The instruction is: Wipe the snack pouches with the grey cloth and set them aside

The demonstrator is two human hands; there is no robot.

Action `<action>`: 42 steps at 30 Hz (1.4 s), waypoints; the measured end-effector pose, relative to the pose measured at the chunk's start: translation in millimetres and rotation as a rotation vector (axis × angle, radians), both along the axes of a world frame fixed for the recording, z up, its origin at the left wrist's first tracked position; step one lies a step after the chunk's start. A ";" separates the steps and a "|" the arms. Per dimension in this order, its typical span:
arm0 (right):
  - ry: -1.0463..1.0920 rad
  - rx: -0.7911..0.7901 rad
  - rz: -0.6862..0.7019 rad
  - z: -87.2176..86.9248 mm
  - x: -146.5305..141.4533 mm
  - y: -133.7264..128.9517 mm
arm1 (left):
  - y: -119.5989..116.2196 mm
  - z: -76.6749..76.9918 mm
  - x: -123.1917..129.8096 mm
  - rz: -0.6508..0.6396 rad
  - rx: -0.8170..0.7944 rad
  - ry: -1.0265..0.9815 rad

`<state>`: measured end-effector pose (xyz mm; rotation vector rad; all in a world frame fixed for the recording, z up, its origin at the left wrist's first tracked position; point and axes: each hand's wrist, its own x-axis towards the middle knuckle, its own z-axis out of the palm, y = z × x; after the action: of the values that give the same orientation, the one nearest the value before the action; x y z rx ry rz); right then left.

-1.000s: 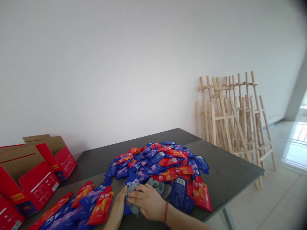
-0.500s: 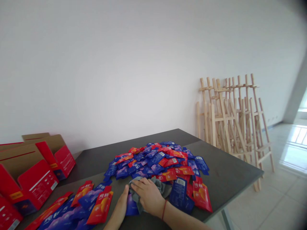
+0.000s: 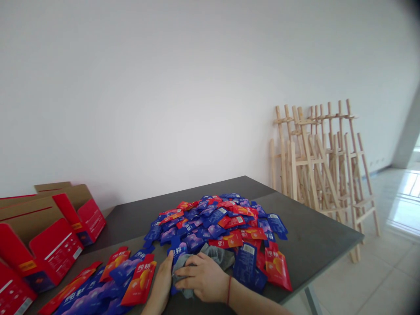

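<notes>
A blue pouch (image 3: 177, 250) lies flat on the dark table near its front edge, its printed top showing. My left hand (image 3: 162, 278) grips the pouch along its left edge, with the thumb side against it. Over the pouch's lower part my right hand (image 3: 206, 278) presses a crumpled grey cloth (image 3: 219, 254), fingers bent around it; a red band circles that wrist. Behind both hands rises a heap of blue and red pouches (image 3: 210, 218). To the left, several more pouches lie overlapped, a red pouch (image 3: 139, 281) on top.
Open red cardboard boxes (image 3: 54, 251) stand along the table's left side. The dark table (image 3: 305, 232) ends at a slanting right edge. Beyond it, wooden easels (image 3: 315, 170) lean by the white wall on a tiled floor.
My right hand has slid the cloth down and slightly left over the pouch, uncovering its printed top. My left hand stays at the pouch's left edge. The view has shifted slightly.
</notes>
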<state>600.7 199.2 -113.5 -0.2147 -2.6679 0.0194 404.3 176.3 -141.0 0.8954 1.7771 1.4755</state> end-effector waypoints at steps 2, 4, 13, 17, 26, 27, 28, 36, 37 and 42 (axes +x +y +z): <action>0.001 -0.040 -0.065 1.5 1.4 -0.4 | 0.6 0.2 -2.0 0.023 -0.005 0.022; 0.020 -0.082 -0.159 3.6 2.4 -0.2 | 1.6 0.9 -3.6 0.052 -0.005 0.043; -0.009 0.059 -0.015 4.3 -3.6 -6.7 | -12.2 25.3 8.3 -0.060 0.122 0.206; -0.021 0.050 0.022 0.6 -3.0 -6.8 | -14.3 27.9 8.8 -0.025 0.088 0.208; 0.076 -0.140 -0.238 -0.6 1.5 -2.2 | -10.6 24.7 3.1 0.081 0.086 0.200; 0.085 -0.146 -0.246 -0.7 1.0 -2.2 | -10.1 24.1 4.0 0.076 0.102 0.196; 0.085 -0.144 -0.236 -0.6 0.2 -2.6 | -9.3 23.1 5.1 0.059 0.122 0.195; 0.025 -0.058 -0.093 1.2 -4.4 -9.6 | -2.9 13.5 8.0 -0.003 0.120 0.174; 0.042 -0.061 -0.113 0.1 -4.4 -8.7 | -3.3 14.2 7.5 0.005 0.126 0.171; 0.169 -0.146 -0.295 -10.5 -7.3 1.2 | -5.7 19.0 8.8 0.084 0.116 0.018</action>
<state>593.4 200.4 -124.1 -0.6228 -2.4440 0.1324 413.1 170.6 -122.1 0.9034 1.7762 1.6429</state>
